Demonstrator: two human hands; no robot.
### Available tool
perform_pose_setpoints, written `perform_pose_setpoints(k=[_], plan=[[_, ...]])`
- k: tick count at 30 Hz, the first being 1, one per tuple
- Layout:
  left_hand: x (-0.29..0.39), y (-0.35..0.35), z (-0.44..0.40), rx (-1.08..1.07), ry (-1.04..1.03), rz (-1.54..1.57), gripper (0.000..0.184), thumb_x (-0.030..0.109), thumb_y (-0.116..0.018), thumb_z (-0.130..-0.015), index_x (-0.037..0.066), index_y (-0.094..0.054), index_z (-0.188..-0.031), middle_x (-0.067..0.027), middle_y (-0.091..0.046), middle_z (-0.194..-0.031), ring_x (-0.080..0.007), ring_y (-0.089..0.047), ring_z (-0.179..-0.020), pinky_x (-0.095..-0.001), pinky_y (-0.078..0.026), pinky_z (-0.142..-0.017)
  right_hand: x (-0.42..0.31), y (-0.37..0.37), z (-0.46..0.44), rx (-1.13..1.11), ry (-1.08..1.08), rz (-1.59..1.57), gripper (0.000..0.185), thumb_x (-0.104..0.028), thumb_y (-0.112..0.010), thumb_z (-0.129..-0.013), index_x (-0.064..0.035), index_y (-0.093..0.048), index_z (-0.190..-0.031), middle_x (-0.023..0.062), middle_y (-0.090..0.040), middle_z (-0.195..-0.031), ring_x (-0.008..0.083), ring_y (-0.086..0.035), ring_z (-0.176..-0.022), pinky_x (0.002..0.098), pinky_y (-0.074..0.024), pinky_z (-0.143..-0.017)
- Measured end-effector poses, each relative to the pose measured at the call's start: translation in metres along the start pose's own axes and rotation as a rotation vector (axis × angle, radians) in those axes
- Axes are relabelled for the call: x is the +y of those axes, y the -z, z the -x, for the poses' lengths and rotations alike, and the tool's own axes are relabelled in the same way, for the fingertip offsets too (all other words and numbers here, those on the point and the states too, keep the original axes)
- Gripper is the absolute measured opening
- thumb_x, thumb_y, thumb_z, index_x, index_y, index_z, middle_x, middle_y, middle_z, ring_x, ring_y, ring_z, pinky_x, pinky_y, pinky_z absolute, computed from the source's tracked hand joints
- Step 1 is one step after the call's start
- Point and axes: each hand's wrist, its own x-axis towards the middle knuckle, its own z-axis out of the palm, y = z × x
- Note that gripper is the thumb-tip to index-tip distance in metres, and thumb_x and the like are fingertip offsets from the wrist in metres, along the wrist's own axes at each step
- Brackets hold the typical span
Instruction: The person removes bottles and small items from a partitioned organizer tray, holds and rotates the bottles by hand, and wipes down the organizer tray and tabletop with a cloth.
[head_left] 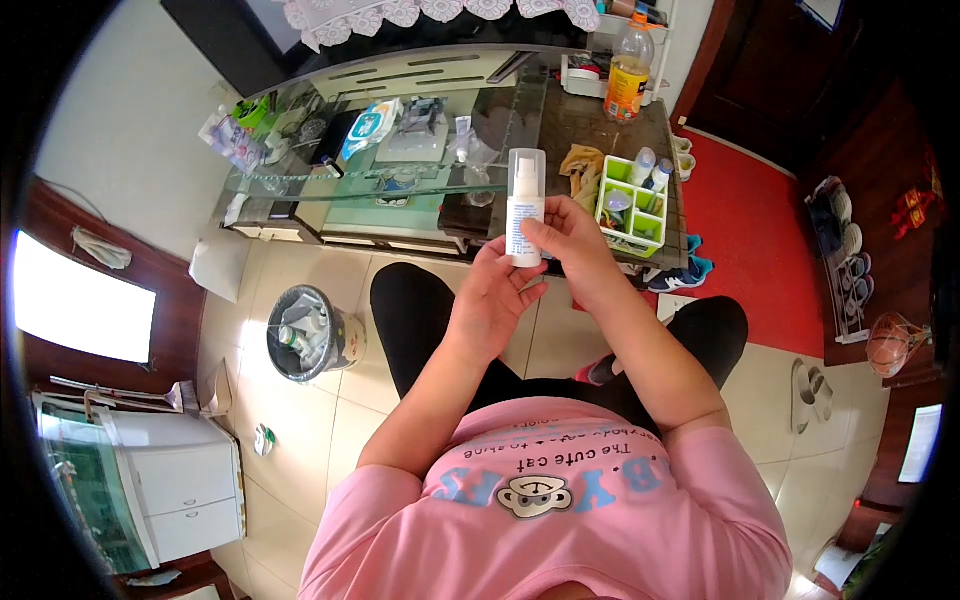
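A white pump bottle (pixel 525 212) with a clear cap and small blue print stands upright between my hands, in front of the table. My right hand (pixel 572 240) is closed round its right side, the thumb lying across the label. At the bottle's base, my left hand (pixel 488 300) holds it from below, palm turned up and fingers curled beneath. Just right of my right hand, a green and white divided organizer (pixel 634 203) holds several small bottles and other items. A tan cloth or glove (pixel 581 168) lies beside the organizer.
A glass-topped stand (pixel 420 190) carries a wipes pack (pixel 370 128) and clutter. An orange drink bottle (pixel 628 75) stands at the back right. On the floor are a bin (pixel 355 340) with discarded bottles, sneakers (pixel 683 275), slippers (pixel 812 392) and a red mat (pixel 750 240).
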Motion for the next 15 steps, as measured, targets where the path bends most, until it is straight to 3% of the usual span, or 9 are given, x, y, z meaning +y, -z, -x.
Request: perform_pose_setpoints(k=[4,5,6,8,9,10,11,15], plan=[[0.000,0.001,0.001,0.085,-0.079,-0.108,0.044,0.025,-0.052,-0.088,0.011,-0.039,-0.128,-0.0068,-0.052,-0.121,-0.0203,-0.051,-0.112,-0.0399,-0.042,-0.093,0.003,-0.006,0.001,0.052,0.011,0.143,0.041,-0.021,-0.070,-0.080,-0.0006,-0.051,-0.109,0.0083,-0.059,-0.100,0.0147,-0.056,-0.092,0.0274,-0.0441,-0.083],[0.005,0.000,0.001,0.083,-0.095,-0.119,0.046,0.024,-0.053,-0.088,0.010,-0.038,-0.129,-0.0068,-0.052,-0.122,-0.0195,-0.050,-0.112,-0.0398,-0.042,-0.093,0.009,-0.007,0.001,0.048,0.094,0.274,0.044,-0.020,-0.073,-0.076,-0.0011,-0.052,-0.109,0.0097,-0.059,-0.101,0.0168,-0.057,-0.094,0.0297,-0.0440,-0.085],[0.009,0.001,0.000,0.089,-0.118,-0.129,0.048,0.024,-0.054,-0.087,0.010,-0.038,-0.130,-0.0067,-0.051,-0.122,-0.0188,-0.050,-0.112,-0.0397,-0.042,-0.093,0.017,-0.005,-0.003,0.039,0.286,0.512,0.046,-0.020,-0.076,-0.070,-0.0012,-0.054,-0.106,0.0098,-0.060,-0.097,0.0205,-0.058,-0.088,0.0346,-0.0474,-0.078],[0.016,0.013,0.005,0.029,-0.142,-0.145,0.046,0.020,-0.055,-0.088,0.009,-0.037,-0.130,-0.0063,-0.051,-0.122,-0.0186,-0.051,-0.110,-0.0403,-0.043,-0.093,0.020,-0.021,-0.001,-0.029,0.370,0.844,0.048,-0.017,-0.077,-0.067,-0.0039,-0.055,-0.108,0.0108,-0.060,-0.103,0.0264,-0.057,-0.094,0.0380,-0.0451,-0.084],[0.020,0.011,0.010,0.137,-0.199,-0.090,0.043,0.017,-0.053,-0.091,0.010,-0.037,-0.130,-0.0075,-0.051,-0.121,-0.0188,-0.052,-0.107,-0.0393,-0.045,-0.089,0.020,-0.035,0.001,-0.100,0.364,0.830,0.048,-0.017,-0.077,-0.067,-0.0039,-0.055,-0.108,0.0108,-0.060,-0.103,0.0264,-0.057,-0.094,0.0380,-0.0451,-0.084],[0.025,0.020,0.012,0.137,-0.281,-0.051,0.039,0.017,-0.052,-0.092,0.009,-0.039,-0.128,-0.0087,-0.051,-0.120,-0.0187,-0.053,-0.105,-0.0374,-0.047,-0.084,0.017,-0.048,0.002,-0.151,0.497,0.900,0.049,-0.015,-0.077,-0.067,-0.0050,-0.055,-0.109,0.0118,-0.059,-0.108,0.0290,-0.055,-0.099,0.0391,-0.0430,-0.088],[0.034,0.031,0.017,0.204,-0.334,-0.022,0.036,0.018,-0.053,-0.092,0.009,-0.041,-0.125,-0.0084,-0.053,-0.117,-0.0183,-0.054,-0.103,-0.0359,-0.048,-0.082,0.016,-0.059,0.003,-0.192,0.637,0.963,0.050,-0.014,-0.077,-0.067,-0.0060,-0.055,-0.111,0.0128,-0.057,-0.112,0.0317,-0.053,-0.104,0.0402,-0.0409,-0.092],[0.089,0.121,0.040,0.513,-0.593,0.006,0.021,0.022,-0.055,-0.092,0.008,-0.050,-0.107,-0.0047,-0.062,-0.094,-0.0157,-0.059,-0.083,-0.0327,-0.048,-0.075,0.024,-0.079,0.009,-0.307,0.593,0.928,0.049,-0.009,-0.073,-0.070,-0.0053,-0.054,-0.115,0.0143,-0.049,-0.124,0.0320,-0.047,-0.114,0.0410,-0.0373,-0.097]])
